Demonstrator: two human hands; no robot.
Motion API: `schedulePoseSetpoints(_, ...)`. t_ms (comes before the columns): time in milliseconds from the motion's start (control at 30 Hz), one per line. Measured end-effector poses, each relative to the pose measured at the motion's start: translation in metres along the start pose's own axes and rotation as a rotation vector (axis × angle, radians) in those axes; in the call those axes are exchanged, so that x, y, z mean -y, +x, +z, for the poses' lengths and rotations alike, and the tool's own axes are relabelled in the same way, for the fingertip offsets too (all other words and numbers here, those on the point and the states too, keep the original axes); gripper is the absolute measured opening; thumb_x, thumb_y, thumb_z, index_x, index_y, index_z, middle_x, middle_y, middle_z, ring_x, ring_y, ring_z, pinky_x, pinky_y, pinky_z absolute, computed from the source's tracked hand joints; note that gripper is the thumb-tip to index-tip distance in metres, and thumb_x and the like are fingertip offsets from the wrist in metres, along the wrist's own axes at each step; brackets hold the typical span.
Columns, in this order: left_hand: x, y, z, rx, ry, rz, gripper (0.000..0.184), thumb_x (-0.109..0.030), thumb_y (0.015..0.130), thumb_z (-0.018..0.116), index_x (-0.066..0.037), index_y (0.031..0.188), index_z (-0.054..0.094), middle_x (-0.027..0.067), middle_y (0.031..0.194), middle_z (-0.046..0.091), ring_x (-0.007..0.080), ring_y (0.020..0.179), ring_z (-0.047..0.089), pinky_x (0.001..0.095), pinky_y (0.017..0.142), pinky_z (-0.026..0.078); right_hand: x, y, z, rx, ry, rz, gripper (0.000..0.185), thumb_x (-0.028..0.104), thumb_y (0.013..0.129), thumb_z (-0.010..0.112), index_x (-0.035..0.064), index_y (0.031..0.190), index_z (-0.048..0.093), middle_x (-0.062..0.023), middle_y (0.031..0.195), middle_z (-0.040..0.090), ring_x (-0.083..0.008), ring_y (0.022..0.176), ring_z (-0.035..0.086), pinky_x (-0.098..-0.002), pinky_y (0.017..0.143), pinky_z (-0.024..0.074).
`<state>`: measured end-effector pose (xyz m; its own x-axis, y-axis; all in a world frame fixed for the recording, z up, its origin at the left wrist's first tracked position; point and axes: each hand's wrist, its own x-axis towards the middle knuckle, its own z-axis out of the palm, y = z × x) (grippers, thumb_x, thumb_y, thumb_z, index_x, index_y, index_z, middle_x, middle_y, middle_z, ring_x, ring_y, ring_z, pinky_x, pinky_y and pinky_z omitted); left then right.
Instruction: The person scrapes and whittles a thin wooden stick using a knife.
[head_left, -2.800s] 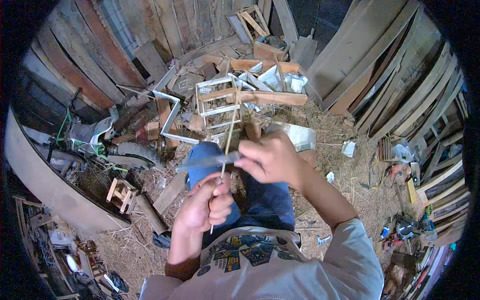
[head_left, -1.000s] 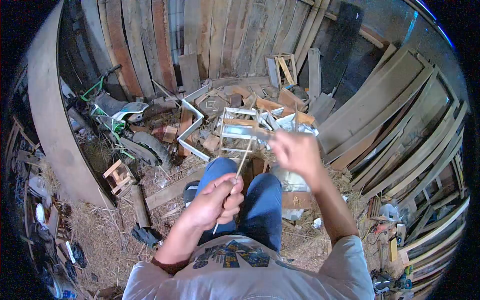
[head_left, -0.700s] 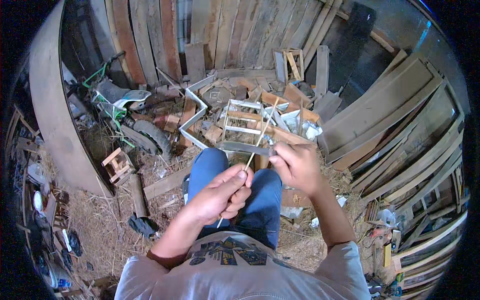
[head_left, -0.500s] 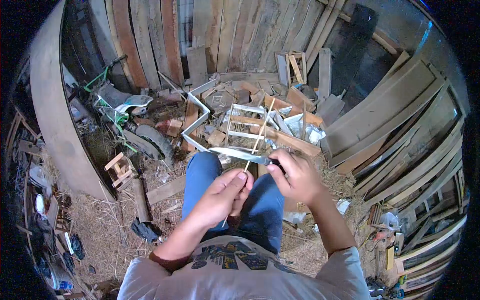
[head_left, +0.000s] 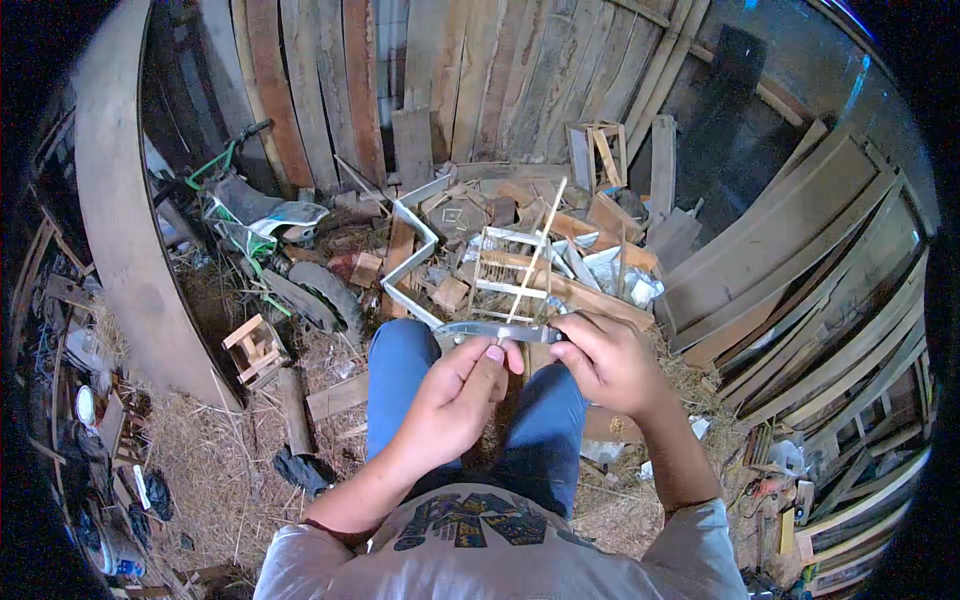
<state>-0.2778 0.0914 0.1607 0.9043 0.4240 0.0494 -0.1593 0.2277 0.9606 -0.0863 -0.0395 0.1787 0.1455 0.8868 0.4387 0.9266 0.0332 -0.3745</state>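
Between thumb and fingers, my left hand [head_left: 462, 392] pinches a thin wooden stick [head_left: 540, 245] that points up and away from me. My right hand [head_left: 612, 362] is closed around the dark handle of a knife [head_left: 490, 330]. The blade reaches leftward across the stick, just above my left thumb, and seems to touch it. Both hands are over my lap, with blue trousers [head_left: 400, 365] beneath them. The stick's lower end is hidden by my left hand.
Ahead, wood scraps and a small slatted wooden frame [head_left: 510, 265] lie in a pile. A zigzag white strip [head_left: 415, 250] stands beside it. At left are a green and white bike [head_left: 255, 220] and a curved panel [head_left: 150, 230]. Boards [head_left: 790, 240] lean at right.
The knife blade has turned nearly level and sits lower on the stick, close to my left thumb. My view has shifted slightly, so the surroundings appear lower and to the right.
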Motion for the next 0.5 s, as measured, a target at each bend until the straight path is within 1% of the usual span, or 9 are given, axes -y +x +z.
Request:
schedulePoseSetpoints(33,-0.004,-0.003,-0.002,0.001,0.004,0.002,0.025,-0.022,0.111,0.042,-0.005,0.104,0.058,-0.0069,0.071,0.040,0.0030,0.060,0.035,0.0219,0.053,0.030,0.006,0.000,-0.001,-0.021,-0.002,-0.020,0.023,0.025,0.094,0.069,0.0055,0.105,0.065,-0.0165,0.086,0.067,-0.0380,0.076,0.067,-0.0466,0.065,0.0538)
schedulePoseSetpoints(133,-0.016,-0.014,-0.011,0.114,-0.051,-0.084,0.028,-0.026,0.112,0.039,-0.006,0.103,0.057,-0.0071,0.066,0.037,0.0035,0.052,0.031,0.0221,0.047,0.027,0.016,-0.003,-0.004,-0.074,-0.049,-0.037,0.022,0.025,0.093,0.070,0.0054,0.098,0.061,-0.0155,0.083,0.066,-0.0374,0.075,0.067,-0.0461,0.063,0.0530)
schedulePoseSetpoints(200,-0.023,-0.018,-0.015,0.175,-0.184,-0.155,0.029,-0.030,0.113,0.037,-0.008,0.103,0.054,-0.0068,0.063,0.035,0.0042,0.046,0.027,0.0229,0.041,0.023,0.022,-0.003,-0.005,-0.103,-0.092,-0.029,0.022,0.025,0.093,0.070,0.0058,0.095,0.059,-0.0148,0.081,0.066,-0.0371,0.073,0.067,-0.0458,0.061,0.0523)
schedulePoseSetpoints(267,-0.024,-0.022,-0.017,0.194,-0.206,-0.173,0.029,-0.030,0.113,0.036,-0.009,0.103,0.053,-0.0065,0.063,0.035,0.0045,0.045,0.027,0.0232,0.040,0.022,0.031,-0.002,-0.006,-0.097,-0.142,-0.037,0.024,0.027,0.092,0.071,0.0083,0.090,0.056,-0.0121,0.073,0.064,-0.0352,0.066,0.066,-0.0446,0.056,0.0506)
schedulePoseSetpoints(300,-0.025,-0.024,-0.018,0.209,-0.228,-0.183,0.028,-0.031,0.113,0.036,-0.010,0.103,0.052,-0.0062,0.062,0.035,0.0048,0.044,0.026,0.0236,0.039,0.022,0.036,-0.002,-0.007,-0.098,-0.142,-0.032,0.024,0.027,0.092,0.071,0.0083,0.090,0.056,-0.0121,0.073,0.064,-0.0352,0.066,0.066,-0.0446,0.056,0.0506)
schedulePoseSetpoints(367,-0.024,-0.027,-0.020,0.238,-0.244,-0.194,0.027,-0.031,0.113,0.037,-0.011,0.103,0.052,-0.0066,0.063,0.034,0.0047,0.045,0.026,0.0234,0.039,0.022,0.045,-0.003,-0.009,-0.095,-0.225,-0.139,0.025,0.029,0.091,0.072,0.0091,0.088,0.056,-0.0105,0.066,0.062,-0.0333,0.058,0.064,-0.0442,0.053,0.0492)
schedulePoseSetpoints(400,-0.024,-0.028,-0.020,0.241,-0.275,-0.197,0.027,-0.032,0.113,0.037,-0.011,0.102,0.052,-0.0064,0.063,0.035,0.0047,0.045,0.027,0.0233,0.039,0.022,0.046,-0.002,-0.011,-0.141,-0.256,-0.170,0.027,0.031,0.091,0.072,0.0099,0.085,0.056,-0.0096,0.064,0.060,-0.0313,0.055,0.063,-0.0431,0.051,0.0485)
schedulePoseSetpoints(467,-0.023,-0.031,-0.018,0.249,-0.312,-0.211,0.028,-0.032,0.113,0.037,-0.011,0.101,0.052,-0.0063,0.063,0.035,0.0046,0.045,0.027,0.0231,0.039,0.022,0.048,0.000,-0.015,-0.130,-0.275,-0.125,0.028,0.032,0.091,0.072,0.0103,0.084,0.056,-0.0094,0.063,0.059,-0.0310,0.054,0.063,-0.0429,0.050,0.0479)
schedulePoseSetpoints(500,-0.023,-0.030,-0.017,0.224,-0.252,-0.178,0.027,-0.033,0.112,0.039,-0.013,0.100,0.051,-0.0070,0.062,0.033,0.0042,0.045,0.025,0.0234,0.040,0.019,0.048,0.001,-0.017,-0.125,-0.294,-0.092,0.029,0.034,0.090,0.072,0.0108,0.083,0.056,-0.0092,0.062,0.059,-0.0307,0.053,0.062,-0.0426,0.049,0.0473)
